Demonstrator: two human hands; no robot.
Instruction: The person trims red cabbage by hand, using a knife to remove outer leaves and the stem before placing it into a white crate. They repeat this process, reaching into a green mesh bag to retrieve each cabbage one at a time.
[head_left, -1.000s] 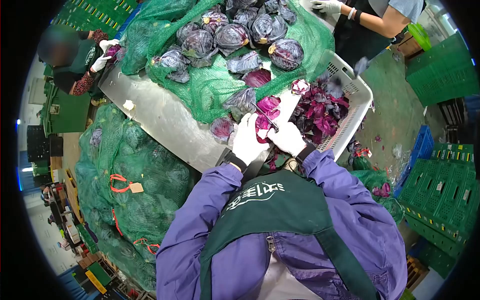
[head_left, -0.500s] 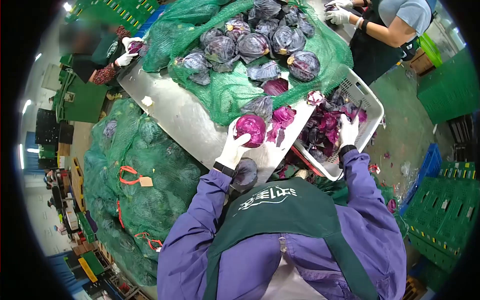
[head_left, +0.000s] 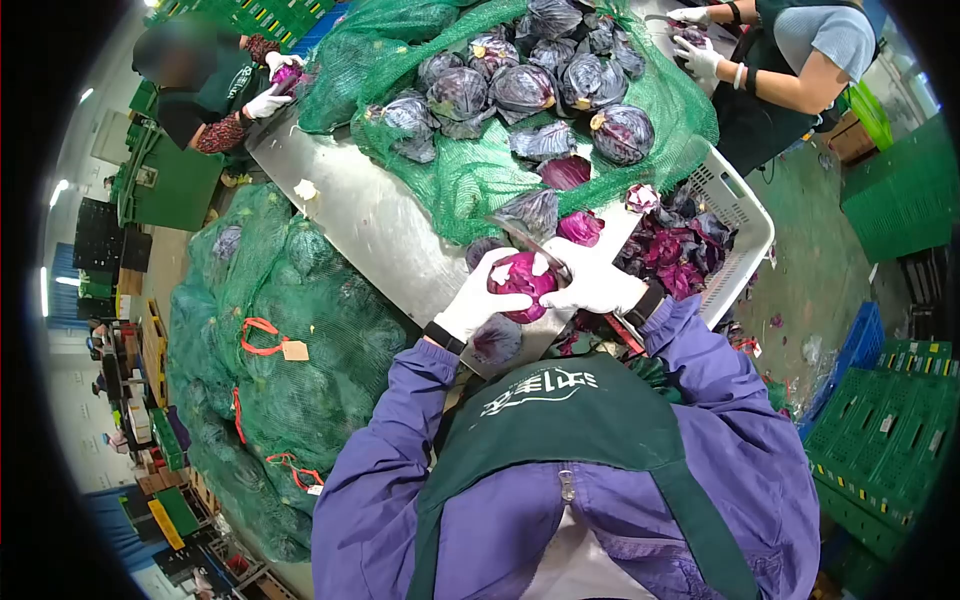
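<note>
A steel surface (head_left: pixel 370 225) stood among green crates (head_left: pixel 890 400). Both hands, left hand (head_left: pixel 480 300) and right hand (head_left: pixel 592 285), kept a closed grip on the glossy purple cabbage (head_left: pixel 522 285).

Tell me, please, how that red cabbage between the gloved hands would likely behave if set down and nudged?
The red cabbage looks round and tightly packed, so it would probably roll on the smooth metal table. It fills both the left hand and right hand, suggesting it is dense and fairly heavy. Its trimmed, glossy surface may be slippery.
</note>
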